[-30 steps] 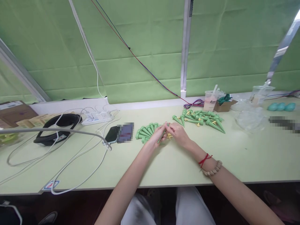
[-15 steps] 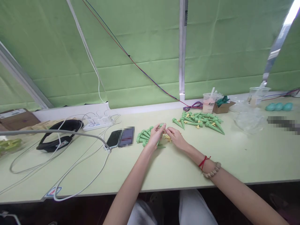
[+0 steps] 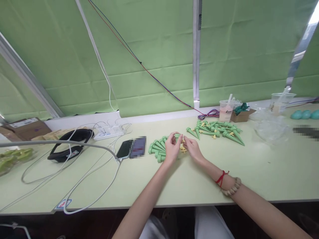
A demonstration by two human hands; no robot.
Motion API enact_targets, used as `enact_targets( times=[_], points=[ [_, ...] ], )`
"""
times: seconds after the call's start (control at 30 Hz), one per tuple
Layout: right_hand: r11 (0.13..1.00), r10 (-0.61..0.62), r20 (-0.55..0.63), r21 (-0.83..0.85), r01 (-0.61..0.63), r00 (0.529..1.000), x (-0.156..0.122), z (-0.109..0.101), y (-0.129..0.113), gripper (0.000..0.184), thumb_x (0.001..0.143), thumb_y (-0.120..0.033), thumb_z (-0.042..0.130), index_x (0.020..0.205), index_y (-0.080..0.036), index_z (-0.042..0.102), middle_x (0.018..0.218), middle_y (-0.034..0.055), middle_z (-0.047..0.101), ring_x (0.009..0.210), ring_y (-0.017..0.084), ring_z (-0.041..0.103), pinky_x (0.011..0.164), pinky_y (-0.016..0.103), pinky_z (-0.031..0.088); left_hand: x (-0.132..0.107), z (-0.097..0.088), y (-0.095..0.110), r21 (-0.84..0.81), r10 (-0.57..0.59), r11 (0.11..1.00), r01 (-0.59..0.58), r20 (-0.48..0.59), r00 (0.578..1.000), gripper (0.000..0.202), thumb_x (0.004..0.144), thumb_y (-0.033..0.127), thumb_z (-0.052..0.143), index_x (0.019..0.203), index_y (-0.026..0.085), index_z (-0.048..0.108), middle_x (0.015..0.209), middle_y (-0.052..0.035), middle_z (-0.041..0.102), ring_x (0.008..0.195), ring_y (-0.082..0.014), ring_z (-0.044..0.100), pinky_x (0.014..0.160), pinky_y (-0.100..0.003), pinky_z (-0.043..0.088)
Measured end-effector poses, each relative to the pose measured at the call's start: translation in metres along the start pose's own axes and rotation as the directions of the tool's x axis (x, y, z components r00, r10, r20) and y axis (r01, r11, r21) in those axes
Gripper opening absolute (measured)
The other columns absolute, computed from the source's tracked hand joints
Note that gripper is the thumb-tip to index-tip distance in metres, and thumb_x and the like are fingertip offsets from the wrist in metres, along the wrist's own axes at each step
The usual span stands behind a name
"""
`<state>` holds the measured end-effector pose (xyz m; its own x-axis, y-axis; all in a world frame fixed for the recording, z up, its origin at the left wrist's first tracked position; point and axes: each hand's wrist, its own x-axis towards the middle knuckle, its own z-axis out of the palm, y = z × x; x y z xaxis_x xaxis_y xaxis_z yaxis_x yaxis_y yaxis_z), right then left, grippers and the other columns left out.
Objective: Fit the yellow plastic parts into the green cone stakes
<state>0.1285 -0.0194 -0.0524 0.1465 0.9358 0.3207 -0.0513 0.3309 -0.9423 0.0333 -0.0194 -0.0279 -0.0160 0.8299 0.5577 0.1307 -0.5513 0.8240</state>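
Note:
My left hand [image 3: 172, 148] is closed around a green watering spike [image 3: 177, 135], whose capped end shows between thumb and fingers; the rest is hidden. Close beside it, my right hand [image 3: 194, 150] pinches at the spike's cap, fingertips together on what looks like a small yellow valve [image 3: 183, 141]. Below the fingertips, several loose yellow valves [image 3: 183, 150] lie on the table. To the left, a row of green spikes [image 3: 157, 146] lies side by side, caps facing left. Beyond my right hand spreads a heap of green spikes [image 3: 211, 127] with yellow valves among them.
Two phones [image 3: 138, 147] lie left of the spikes. Further left are a black headset strap [image 3: 59, 156], white cables [image 3: 92, 179] and a power strip [image 3: 109, 132]. At the back right stand a drink cup [image 3: 225, 112], a small box [image 3: 241, 115] and plastic wrap [image 3: 271, 129].
The camera view has shifted slightly, so the scene sits further right. My left hand has turned a little around the spike; both hands stay close together at its cap.

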Motion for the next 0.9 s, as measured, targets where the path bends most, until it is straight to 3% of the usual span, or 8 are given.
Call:
enact_targets(
  times=[0.1,0.23,0.33,0.43,0.57,0.67,0.8,0.9],
  points=[
    [0.995,-0.076,0.004,-0.059,0.076,0.997,-0.003,-0.001,-0.011,0.046,0.078,-0.050,0.044,0.050,-0.020,0.024,0.048,-0.0035,0.021,0.045,0.009,0.022,0.045,0.025,0.019,-0.003,0.001,0.004,-0.025,-0.019,1.000,0.018,-0.040,0.999,0.029,0.074,0.044,0.058,0.085,0.017,0.057,0.055,0.0050,0.026,0.049,-0.0075,0.027,0.047,-0.021,0.025],
    [0.948,-0.229,0.039,-0.216,0.232,0.973,-0.005,-0.006,-0.021,0.045,0.081,-0.048,0.041,0.049,-0.019,0.030,0.047,-0.0024,0.025,0.048,0.010,0.027,0.048,0.025,0.024,-0.002,0.001,0.006,-0.086,-0.079,0.993,0.078,-0.010,0.997,0.033,0.073,0.047,0.058,0.087,0.018,0.057,0.050,0.0059,0.030,0.045,-0.0081,0.035,0.047,-0.020,0.032],
    [0.933,-0.234,0.076,-0.262,0.246,0.969,-0.007,-0.004,-0.020,0.044,0.084,-0.048,0.038,0.052,-0.019,0.035,0.047,-0.0021,0.033,0.048,0.011,0.031,0.048,0.024,0.025,-0.001,0.000,0.006,-0.138,-0.170,0.976,0.171,0.016,0.985,0.036,0.073,0.049,0.057,0.090,0.018,0.054,0.049,0.0056,0.040,0.043,-0.0100,0.045,0.046,-0.021,0.036],
    [0.932,-0.184,0.143,-0.289,0.219,0.972,-0.011,-0.001,-0.016,0.046,0.087,-0.049,0.031,0.053,-0.019,0.040,0.048,-0.0015,0.040,0.048,0.012,0.038,0.051,0.025,0.029,0.000,-0.002,0.005,-0.116,-0.230,0.968,0.224,-0.039,0.972,0.034,0.074,0.051,0.055,0.086,0.019,0.053,0.045,0.0057,0.043,0.040,-0.0105,0.045,0.044,-0.021,0.035],
    [0.959,-0.026,0.203,-0.273,0.082,0.979,-0.013,0.005,-0.011,0.055,0.087,-0.054,0.027,0.049,-0.018,0.046,0.042,-0.0010,0.042,0.041,0.011,0.041,0.050,0.025,0.032,0.004,-0.006,-0.002,-0.123,-0.285,0.955,0.270,-0.135,0.949,0.033,0.077,0.053,0.050,0.077,0.020,0.050,0.040,0.0071,0.036,0.037,-0.0093,0.037,0.043,-0.021,0.032],
    [0.989,0.151,0.167,-0.027,-0.148,0.974,-0.007,0.008,-0.006,0.049,0.084,-0.054,0.029,0.059,-0.017,0.049,0.042,-0.0033,0.041,0.033,0.009,0.036,0.039,0.023,0.026,0.008,-0.009,-0.007,-0.174,-0.344,0.934,0.313,-0.191,0.919,0.033,0.079,0.051,0.046,0.072,0.019,0.046,0.038,0.0070,0.035,0.037,-0.0085,0.034,0.045,-0.021,0.031],
    [0.882,0.396,0.028,0.266,-0.388,0.918,0.005,0.005,-0.003,0.017,0.082,-0.031,0.039,0.075,-0.017,0.048,0.046,-0.0066,0.043,0.031,0.007,0.036,0.035,0.019,0.021,0.011,-0.012,-0.010,-0.218,-0.410,0.906,0.363,-0.239,0.880,0.031,0.081,0.047,0.042,0.067,0.019,0.042,0.037,0.0068,0.034,0.038,-0.0082,0.032,0.046,-0.020,0.030],
    [0.746,0.505,0.051,0.477,-0.465,0.861,0.009,-0.001,-0.003,0.010,0.079,-0.021,0.043,0.086,-0.018,0.049,0.048,-0.0070,0.044,0.033,0.006,0.036,0.036,0.017,0.024,0.010,-0.013,-0.010,-0.229,-0.423,0.899,0.373,-0.236,0.875,0.030,0.082,0.044,0.041,0.066,0.019,0.040,0.037,0.0068,0.033,0.039,-0.0082,0.032,0.047,-0.020,0.031]
  ],
)
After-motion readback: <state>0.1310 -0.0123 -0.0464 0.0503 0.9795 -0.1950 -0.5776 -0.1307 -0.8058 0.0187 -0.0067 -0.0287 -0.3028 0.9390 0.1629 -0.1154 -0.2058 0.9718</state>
